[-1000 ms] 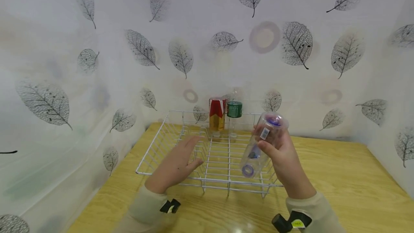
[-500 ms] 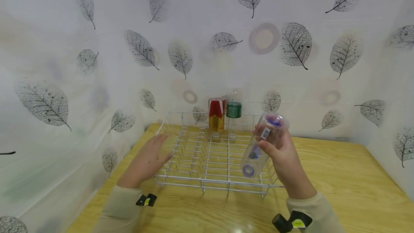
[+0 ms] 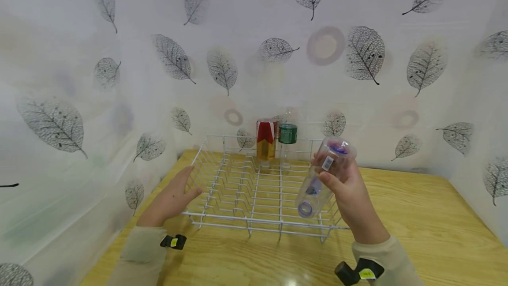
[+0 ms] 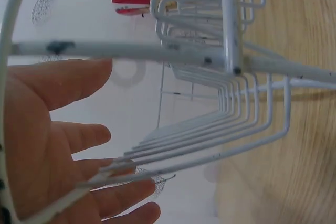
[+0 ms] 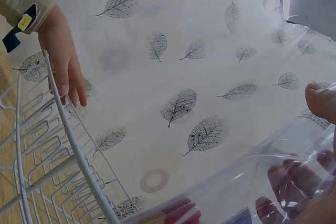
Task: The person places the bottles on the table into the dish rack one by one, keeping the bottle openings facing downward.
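Note:
In the head view my right hand (image 3: 351,191) grips a clear plastic bottle (image 3: 311,195), its thumb across the near side. The bottle is tilted over the right part of a white wire rack (image 3: 270,222), its purple-ringed mouth low and its base high. At the rack's left side is my left hand (image 3: 168,200), fingers extended and holding nothing. The left wrist view has that palm (image 4: 37,145) beside the rack's wires (image 4: 194,53), fingers spread; contact is hard to tell. Fingers show through the clear bottle (image 5: 220,182) in the right wrist view.
A red and gold can (image 3: 266,140) and a clear bottle with a green label (image 3: 287,134) stand upside down or upright, I cannot tell which, at the rack's back. The rack rests on a wooden table (image 3: 416,220). A leaf-patterned curtain (image 3: 254,87) hangs behind.
My left hand has moved left from over the rack to its left side. The right hand and its bottle have stayed almost still.

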### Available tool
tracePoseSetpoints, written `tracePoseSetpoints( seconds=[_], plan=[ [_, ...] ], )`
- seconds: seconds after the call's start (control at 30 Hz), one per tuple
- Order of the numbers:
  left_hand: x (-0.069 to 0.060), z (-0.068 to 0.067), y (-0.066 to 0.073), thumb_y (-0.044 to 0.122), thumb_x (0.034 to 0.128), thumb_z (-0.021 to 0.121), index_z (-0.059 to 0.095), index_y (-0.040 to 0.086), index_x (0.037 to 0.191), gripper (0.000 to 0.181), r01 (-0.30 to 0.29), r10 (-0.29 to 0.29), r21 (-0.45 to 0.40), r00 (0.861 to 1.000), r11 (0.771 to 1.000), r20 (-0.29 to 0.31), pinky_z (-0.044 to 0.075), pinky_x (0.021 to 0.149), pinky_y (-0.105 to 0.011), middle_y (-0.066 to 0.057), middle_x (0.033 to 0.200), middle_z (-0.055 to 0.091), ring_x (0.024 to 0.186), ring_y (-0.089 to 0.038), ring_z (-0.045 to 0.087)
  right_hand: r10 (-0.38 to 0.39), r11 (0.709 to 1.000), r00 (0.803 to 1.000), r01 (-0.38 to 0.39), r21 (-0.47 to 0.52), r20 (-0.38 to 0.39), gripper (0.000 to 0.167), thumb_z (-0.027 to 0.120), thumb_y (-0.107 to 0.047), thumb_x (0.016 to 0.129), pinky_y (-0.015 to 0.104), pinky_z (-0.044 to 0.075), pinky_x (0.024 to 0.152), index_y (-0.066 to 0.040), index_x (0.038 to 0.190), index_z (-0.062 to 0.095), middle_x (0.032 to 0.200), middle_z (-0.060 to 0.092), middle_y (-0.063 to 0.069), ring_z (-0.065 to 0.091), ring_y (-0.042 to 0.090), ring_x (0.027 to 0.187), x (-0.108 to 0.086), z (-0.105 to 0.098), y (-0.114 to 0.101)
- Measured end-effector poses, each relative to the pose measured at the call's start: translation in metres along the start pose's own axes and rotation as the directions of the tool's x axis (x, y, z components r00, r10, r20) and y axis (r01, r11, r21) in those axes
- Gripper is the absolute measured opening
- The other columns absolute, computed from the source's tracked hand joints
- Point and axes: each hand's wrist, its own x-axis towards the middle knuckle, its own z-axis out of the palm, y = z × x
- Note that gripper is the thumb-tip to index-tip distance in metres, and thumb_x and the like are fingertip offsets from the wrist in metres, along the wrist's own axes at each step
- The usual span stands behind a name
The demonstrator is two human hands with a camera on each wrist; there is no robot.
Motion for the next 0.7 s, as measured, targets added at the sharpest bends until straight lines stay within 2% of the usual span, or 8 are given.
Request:
tracePoseSetpoints(
  seconds=[0.13, 0.23, 0.43, 0.57, 0.7],
  plan=[
    [0.002, -0.004, -0.007, 0.043, 0.1064, 0.050, -0.008, 0.001, 0.161, 0.090, 0.049, -0.046, -0.073, 0.998, 0.996, 0.045, 0.017, 0.115, -0.066, -0.030, 0.164, 0.006, 0.147, -0.051, 0.015, -0.006, 1.000, 1.000, 0.006, 0.002, 0.023, 0.059, 0.061, -0.005, 0.101, 0.032, 0.047, 0.099, -0.018, 0.152, 0.035, 0.128, 0.056, 0.009, 0.055, 0.025, 0.119, 0.000, -0.002, 0.000],
    [0.003, -0.006, -0.013, 0.043, 0.1077, 0.046, -0.017, 0.006, 0.160, 0.090, 0.081, -0.071, -0.146, 0.995, 0.986, 0.070, 0.019, 0.114, -0.067, -0.031, 0.163, 0.004, 0.145, -0.053, 0.018, -0.007, 1.000, 1.000, 0.007, 0.003, 0.024, 0.059, 0.061, -0.006, 0.101, 0.032, 0.047, 0.099, -0.017, 0.152, 0.035, 0.129, 0.055, 0.011, 0.055, 0.025, 0.119, 0.001, -0.003, 0.001],
    [0.005, -0.004, -0.021, 0.030, 0.1102, 0.044, -0.016, 0.005, 0.160, 0.081, 0.088, -0.052, -0.335, 0.992, 0.938, 0.116, 0.018, 0.117, -0.061, -0.032, 0.163, 0.010, 0.146, -0.051, 0.017, 0.005, 1.000, 1.000, -0.005, -0.003, 0.016, 0.057, 0.061, -0.007, 0.101, 0.032, 0.048, 0.100, -0.016, 0.152, 0.035, 0.128, 0.052, 0.016, 0.054, 0.025, 0.119, -0.001, -0.005, 0.002],
    [0.005, -0.003, -0.024, 0.022, 0.1106, 0.041, -0.011, 0.006, 0.161, 0.074, 0.090, -0.045, -0.383, 0.991, 0.919, 0.125, 0.017, 0.117, -0.061, -0.032, 0.161, 0.019, 0.146, -0.049, 0.021, 0.004, 1.000, 1.000, -0.004, -0.002, 0.020, 0.055, 0.060, -0.006, 0.102, 0.032, 0.047, 0.101, -0.016, 0.151, 0.036, 0.127, 0.053, 0.014, 0.053, 0.026, 0.120, 0.000, -0.005, 0.002],
    [0.004, -0.003, -0.026, 0.014, 0.1095, 0.036, -0.009, 0.011, 0.163, 0.069, 0.124, -0.073, -0.423, 0.988, 0.898, 0.135, 0.020, 0.116, -0.062, -0.031, 0.160, 0.024, 0.144, -0.048, 0.029, -0.008, 1.000, 1.000, 0.007, 0.010, 0.024, 0.055, 0.060, -0.006, 0.102, 0.032, 0.047, 0.101, -0.015, 0.150, 0.037, 0.125, 0.054, 0.011, 0.054, 0.026, 0.119, 0.001, -0.004, 0.003]
  ],
)
